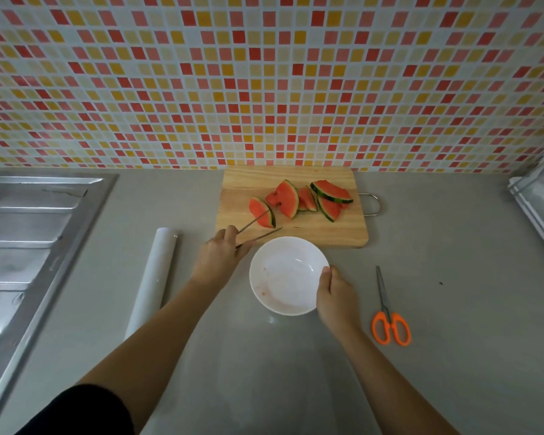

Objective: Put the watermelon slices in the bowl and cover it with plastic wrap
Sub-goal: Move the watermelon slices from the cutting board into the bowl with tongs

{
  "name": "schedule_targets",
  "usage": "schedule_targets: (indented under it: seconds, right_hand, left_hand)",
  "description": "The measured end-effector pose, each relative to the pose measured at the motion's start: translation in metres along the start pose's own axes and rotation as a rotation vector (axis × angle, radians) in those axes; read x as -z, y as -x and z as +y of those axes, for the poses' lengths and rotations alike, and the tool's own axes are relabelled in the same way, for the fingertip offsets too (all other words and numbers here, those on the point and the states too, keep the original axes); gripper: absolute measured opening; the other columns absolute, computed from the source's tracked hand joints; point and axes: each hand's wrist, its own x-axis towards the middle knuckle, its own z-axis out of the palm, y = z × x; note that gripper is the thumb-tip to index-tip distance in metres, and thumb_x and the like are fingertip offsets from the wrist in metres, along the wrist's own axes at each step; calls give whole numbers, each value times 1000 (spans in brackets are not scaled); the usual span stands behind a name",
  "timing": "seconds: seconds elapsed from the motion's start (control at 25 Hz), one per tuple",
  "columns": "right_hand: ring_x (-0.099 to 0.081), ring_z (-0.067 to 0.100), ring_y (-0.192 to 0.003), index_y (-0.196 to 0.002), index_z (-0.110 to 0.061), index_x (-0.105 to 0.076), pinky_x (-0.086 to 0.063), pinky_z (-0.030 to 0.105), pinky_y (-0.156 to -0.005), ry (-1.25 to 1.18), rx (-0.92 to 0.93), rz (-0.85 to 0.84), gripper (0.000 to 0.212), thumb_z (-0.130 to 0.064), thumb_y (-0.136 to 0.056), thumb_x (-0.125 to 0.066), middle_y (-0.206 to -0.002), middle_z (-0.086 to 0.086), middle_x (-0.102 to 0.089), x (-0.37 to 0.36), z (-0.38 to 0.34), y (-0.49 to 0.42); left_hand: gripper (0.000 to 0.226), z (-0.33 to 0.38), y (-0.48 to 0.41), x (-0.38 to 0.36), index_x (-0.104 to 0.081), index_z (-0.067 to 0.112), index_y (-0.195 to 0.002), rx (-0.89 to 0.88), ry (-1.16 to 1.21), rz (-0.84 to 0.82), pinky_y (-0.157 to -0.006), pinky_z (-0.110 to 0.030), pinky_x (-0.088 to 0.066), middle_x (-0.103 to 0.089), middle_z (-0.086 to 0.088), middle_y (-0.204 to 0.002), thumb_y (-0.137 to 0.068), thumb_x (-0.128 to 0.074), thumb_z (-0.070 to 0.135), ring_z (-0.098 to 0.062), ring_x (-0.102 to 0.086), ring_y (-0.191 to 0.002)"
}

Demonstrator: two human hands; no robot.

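Your left hand [220,255] grips a pair of chopsticks [258,229], with its fingers curled round them. The tips are spread apart at the nearest watermelon slice [262,212], just past that hand on the wooden cutting board [327,233]. I cannot tell if they pinch it yet. The other watermelon slices [305,199] lie in a heap farther along the board, beyond your right hand [336,296]. That hand holds the rim of the white bowl [283,277], thumb on the edge. The bowl sits between your hands on the table [453,309], with no fruit in it.

The slice looks wet and slippery, and the sticks are thin. It may spin and drop on the table before it gets to the bowl. If you squeeze too hard, the soft red part may break. The roll of plastic wrap [153,277] lies just outside your left arm, so a bump could make it roll away.
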Motion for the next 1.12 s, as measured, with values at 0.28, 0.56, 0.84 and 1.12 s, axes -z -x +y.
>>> schedule_targets:
  seconds: [0.28,0.56,0.84,1.12]
  right_hand:
    - [-51,25,-69,-78,-16,-44,-33,30,-61,11,16,-6,29,-28,-99,-28,-68,-1,-52,0,3,-2]
    - [-50,26,-70,-81,-12,-47,-34,32,-62,-5,10,-11,30,-28,-99,-28,-72,3,-54,0,3,-4]
    - [-54,27,-73,-80,-14,-48,-37,33,-63,-9,8,-13,31,-30,-98,-28,-74,3,-57,-1,3,-5]
    - [-51,22,-70,-81,-17,-47,-33,32,-60,-35,-9,-22,30,-32,-98,-28,-71,-3,-54,-1,3,-4]
  left_hand:
    - [36,-3,16,-8,-56,-8,-86,248,21,28,-49,-43,-45,-60,-27,-71,-86,-69,25,-46,-58,-56]
    - [43,-9,18,-22,-61,-1,-112,585,196,45,-67,-37,-38,-65,-25,-95,-94,-54,37,-42,-59,-88]
    - [41,-6,-3,-22,-63,-3,-103,602,271,-1,-64,-35,-38,-66,-24,-88,-95,-52,36,-41,-59,-86]
    - [39,-7,7,5,-60,3,-79,571,332,18,-49,-33,-29,-45,-1,-53,-96,-51,37,-24,-43,-54]
